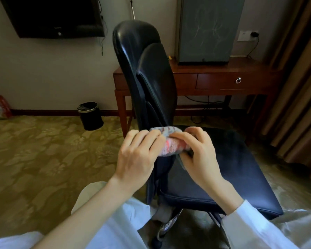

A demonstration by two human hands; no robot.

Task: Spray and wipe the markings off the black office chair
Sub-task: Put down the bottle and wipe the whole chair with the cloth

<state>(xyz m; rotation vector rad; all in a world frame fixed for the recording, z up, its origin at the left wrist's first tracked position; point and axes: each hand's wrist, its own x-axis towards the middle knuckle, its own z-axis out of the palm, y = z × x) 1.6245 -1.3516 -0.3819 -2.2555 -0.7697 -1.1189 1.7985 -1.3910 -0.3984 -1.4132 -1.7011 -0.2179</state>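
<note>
Nearest, both hands are held above the chair seat, each with its fingers curled around a bunched cloth. The left hand grips the cloth's left end and the right hand pinches its right end. The cloth is pink and grey, held just in front of the base of the chair's backrest. Beyond, a bin stands on the carpet, left of a desk against the wall. A TV hangs above.
</note>
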